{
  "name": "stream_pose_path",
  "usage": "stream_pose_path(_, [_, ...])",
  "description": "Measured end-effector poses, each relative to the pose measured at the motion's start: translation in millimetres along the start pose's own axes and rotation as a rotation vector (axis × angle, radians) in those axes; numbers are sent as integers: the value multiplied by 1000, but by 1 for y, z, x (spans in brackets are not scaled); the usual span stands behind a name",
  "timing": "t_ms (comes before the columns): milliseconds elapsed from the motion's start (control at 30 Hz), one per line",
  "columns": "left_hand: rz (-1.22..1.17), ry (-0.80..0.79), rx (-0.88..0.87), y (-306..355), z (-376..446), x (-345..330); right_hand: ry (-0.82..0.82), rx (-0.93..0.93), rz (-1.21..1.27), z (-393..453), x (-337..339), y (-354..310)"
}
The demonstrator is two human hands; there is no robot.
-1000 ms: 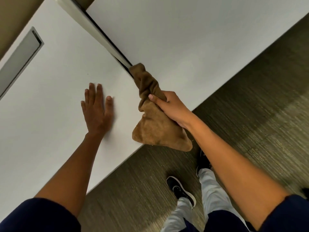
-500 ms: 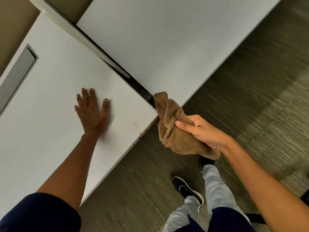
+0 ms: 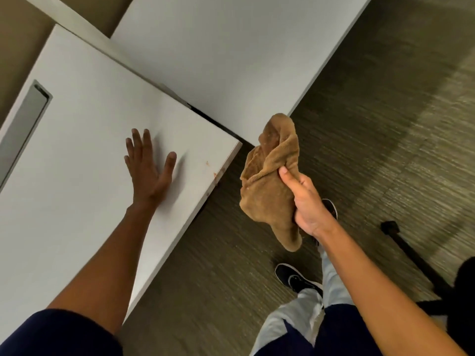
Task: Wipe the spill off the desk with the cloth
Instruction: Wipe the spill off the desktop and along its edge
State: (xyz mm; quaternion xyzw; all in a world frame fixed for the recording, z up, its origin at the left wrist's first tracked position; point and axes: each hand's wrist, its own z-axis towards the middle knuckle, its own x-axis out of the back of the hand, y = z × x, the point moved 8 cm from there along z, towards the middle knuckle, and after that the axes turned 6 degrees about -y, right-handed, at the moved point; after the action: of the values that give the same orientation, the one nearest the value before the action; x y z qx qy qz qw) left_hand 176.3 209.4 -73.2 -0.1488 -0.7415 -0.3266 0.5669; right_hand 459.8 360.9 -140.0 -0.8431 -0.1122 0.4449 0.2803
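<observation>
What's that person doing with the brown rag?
A person is cleaning a white desk. The right hand grips a bunched brown cloth in the air, off the desk's edge and above the floor. The left hand lies flat on the desktop. A few small reddish spots show near the desk's corner, so the wiping does not look finished.
</observation>
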Motion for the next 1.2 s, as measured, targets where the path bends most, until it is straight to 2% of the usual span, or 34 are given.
stream_pose_path(267, [103,14,-122,9,-31,-14,72,164,-97,-6,-21,39])
stream_pose_path(467, [37,49,-138,10,-31,-12,127,313,-143,13,-47,34])
stream_pose_path(633, [2,64,-135,7,-30,-11,237,345,88,11,-37,38])
stream_pose_path(733, [-22,71,-139,6,-29,-11,283,352,110,3,-27,46])
stream_pose_path(900, [-43,79,-131,7,-33,-10,275,395,-70,8,-44,47])
stream_pose_path(1067, [-39,73,-143,8,-34,-9,293,357,-301,21,-60,41])
stream_pose_path(1200, [-6,61,-132,9,-32,-11,316,358,-393,26,-63,39])
